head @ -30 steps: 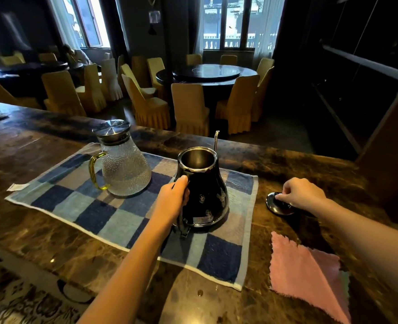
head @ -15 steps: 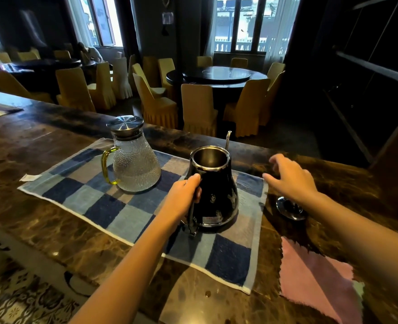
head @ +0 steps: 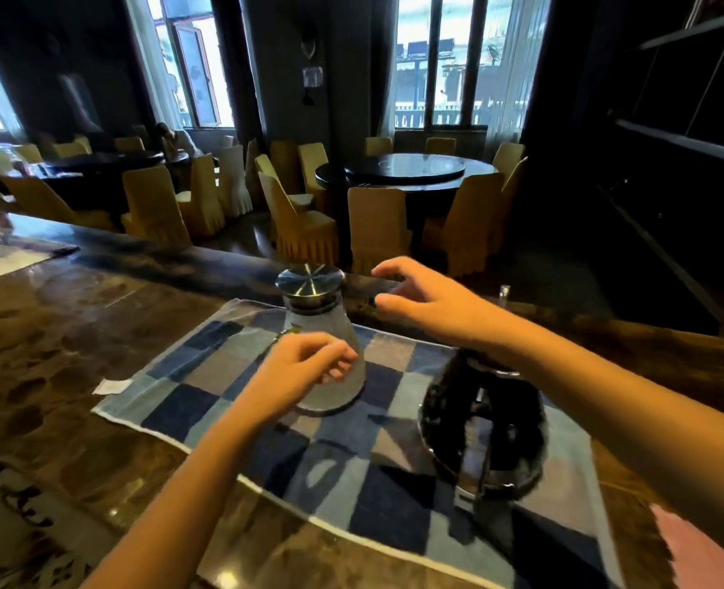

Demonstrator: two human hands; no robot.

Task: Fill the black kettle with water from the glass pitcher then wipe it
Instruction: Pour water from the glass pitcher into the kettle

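The glass pitcher [head: 324, 354], lid on, waits as both empty hands, left hand [head: 305, 371] loosely curled, right hand [head: 430, 301] spread wide, reach to uncap it, I'd say.

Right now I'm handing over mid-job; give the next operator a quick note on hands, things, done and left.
Left hand: empty, curled beside the pitcher.
Right hand: open, empty, reaching toward the pitcher's lid.
Pitcher and kettle stand on the checked towel, kettle to the right.
Pink cloth lies at far right.
Done: nothing poured yet.
Left: open pitcher, fill kettle, wipe it.
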